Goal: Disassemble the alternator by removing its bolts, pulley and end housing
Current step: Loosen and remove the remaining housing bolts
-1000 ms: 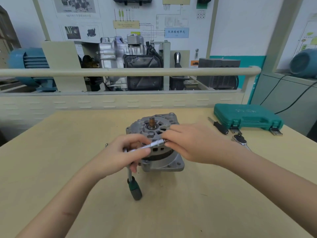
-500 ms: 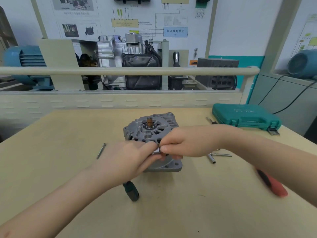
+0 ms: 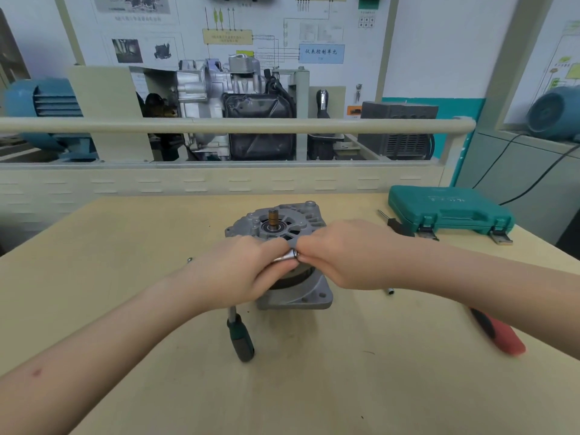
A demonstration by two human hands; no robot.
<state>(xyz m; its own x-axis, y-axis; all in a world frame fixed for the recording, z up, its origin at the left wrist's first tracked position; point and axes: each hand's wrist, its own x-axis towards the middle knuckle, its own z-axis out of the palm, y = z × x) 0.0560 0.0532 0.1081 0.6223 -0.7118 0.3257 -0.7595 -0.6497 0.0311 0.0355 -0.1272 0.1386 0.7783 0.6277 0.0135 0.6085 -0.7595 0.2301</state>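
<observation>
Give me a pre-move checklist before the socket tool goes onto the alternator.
1. Tool held: ok. The left hand grips the socket tool near its metal end; the green handle hangs below the hand.
2. Socket seated on the tool: cannot tell. The right hand pinches the socket at the tool's tip, and the fingers hide the joint.
3. Alternator steady: ok. It sits upright on the table, shaft up.
4. Target bolt in sight: cannot tell. Both hands cover the near side of the housing.
5. Pulley off the shaft: ok. The shaft end is bare.
</observation>
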